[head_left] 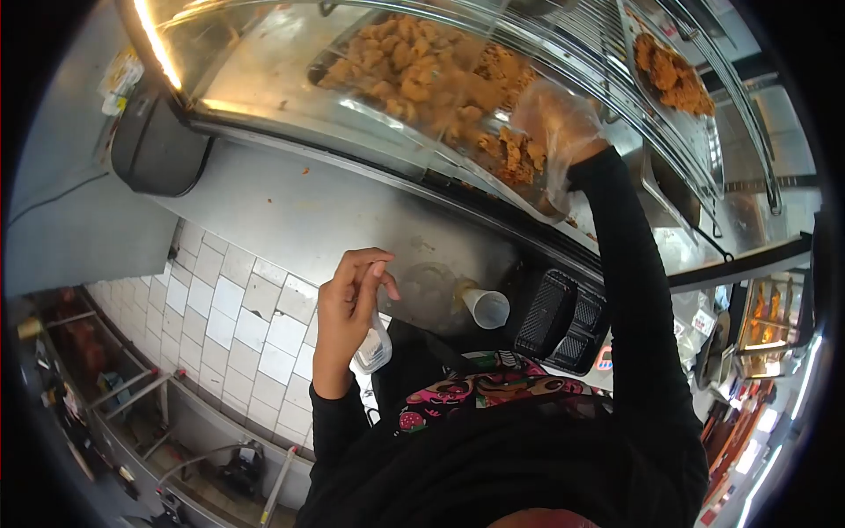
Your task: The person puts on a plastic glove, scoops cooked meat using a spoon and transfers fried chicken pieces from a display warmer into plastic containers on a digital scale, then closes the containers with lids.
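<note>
My right hand [556, 119], in a loose clear plastic glove, reaches into the glass display case. It is beside fried chicken pieces [513, 157] at the near end of a metal tray [387, 110]; its fingers are blurred, and I cannot tell whether they grip any. Farther along, the tray carries a heap of smaller golden fried pieces [418, 66]. My left hand [350, 304] is bare and raised over the counter edge, fingers curled and thumb against them. A clear plastic container [374, 348] shows just below that hand; whether the hand holds it is unclear.
On the steel counter [290, 189] are a translucent cup [486, 308] and a black compartment container [563, 321]. The case's front edge [396, 180] runs between counter and food. Wire racks [572, 44] hang above my right arm, with more fried chicken [669, 75] on a tray.
</note>
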A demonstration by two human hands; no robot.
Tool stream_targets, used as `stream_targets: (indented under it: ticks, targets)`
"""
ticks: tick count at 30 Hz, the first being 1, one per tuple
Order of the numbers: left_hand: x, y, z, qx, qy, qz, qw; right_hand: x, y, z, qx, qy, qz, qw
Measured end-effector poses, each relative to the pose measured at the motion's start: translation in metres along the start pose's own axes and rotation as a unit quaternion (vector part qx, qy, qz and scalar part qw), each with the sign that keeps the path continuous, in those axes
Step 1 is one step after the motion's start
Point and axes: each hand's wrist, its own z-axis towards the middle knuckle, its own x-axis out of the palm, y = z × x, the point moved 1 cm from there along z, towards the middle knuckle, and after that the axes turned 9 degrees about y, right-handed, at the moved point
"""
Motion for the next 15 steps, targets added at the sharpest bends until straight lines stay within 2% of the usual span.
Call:
stream_targets:
  ticks: [2, 3, 5, 6, 7, 8, 10, 11, 15]
  targets:
    - [0.0, -0.003, 0.002, -0.004, 0.017, 0.01, 1.0, -0.015, 0.015, -0.007, 0.028, -0.018, -0.133, 0.99]
    - [0.001, -0.003, 0.003, -0.007, 0.02, 0.008, 1.0, 0.018, -0.019, 0.017, -0.102, -0.13, 0.04, 0.985]
    - [0.003, -0.006, 0.005, -0.011, 0.033, 0.011, 0.999, 0.045, -0.043, 0.03, -0.217, -0.245, 0.21, 0.921]
    - [0.006, -0.007, 0.005, -0.007, 0.04, 0.013, 0.999, 0.031, -0.017, 0.023, -0.142, -0.216, 0.052, 0.965]
    - [0.008, -0.009, 0.006, -0.003, 0.046, 0.015, 0.999, 0.016, 0.006, 0.017, -0.063, -0.177, -0.107, 0.976]
    - [0.01, -0.01, 0.007, -0.004, 0.051, 0.018, 0.999, -0.001, 0.021, 0.013, -0.058, -0.178, -0.104, 0.977]
    - [0.011, -0.012, 0.006, -0.001, 0.05, 0.026, 0.998, -0.019, 0.037, 0.01, 0.094, 0.016, -0.125, 0.988]
    - [0.011, -0.011, 0.006, -0.002, 0.051, 0.027, 0.998, -0.013, 0.026, 0.004, 0.089, -0.05, -0.053, 0.993]
    - [0.009, -0.004, 0.004, -0.014, 0.039, 0.024, 0.999, -0.01, 0.018, -0.013, 0.092, -0.053, -0.064, 0.992]
